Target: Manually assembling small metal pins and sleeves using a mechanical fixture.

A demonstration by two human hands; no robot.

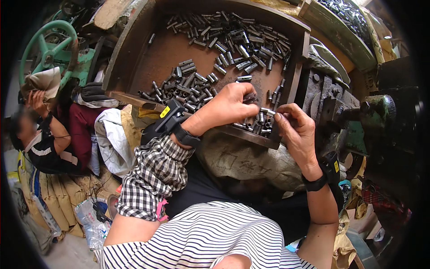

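A small metal tube (268,112) is pinched between the fingertips of the right hand (298,132), just above the near rim of the wooden tray (134,45). Beside it, the left hand (228,107) is closed over a bunch of tubes (250,97). Farther off, more loose tubes (233,40) are scattered across the tray. At far left, a green handwheel (47,45) is seen.

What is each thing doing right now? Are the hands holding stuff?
Left hand: closed on a bunch of metal tubes.
Right hand: pinching one tube at its fingertips.
Tray: open, tilted, holding loose tubes in heaps.
Green wheel: untouched, a cloth over its lower rim.
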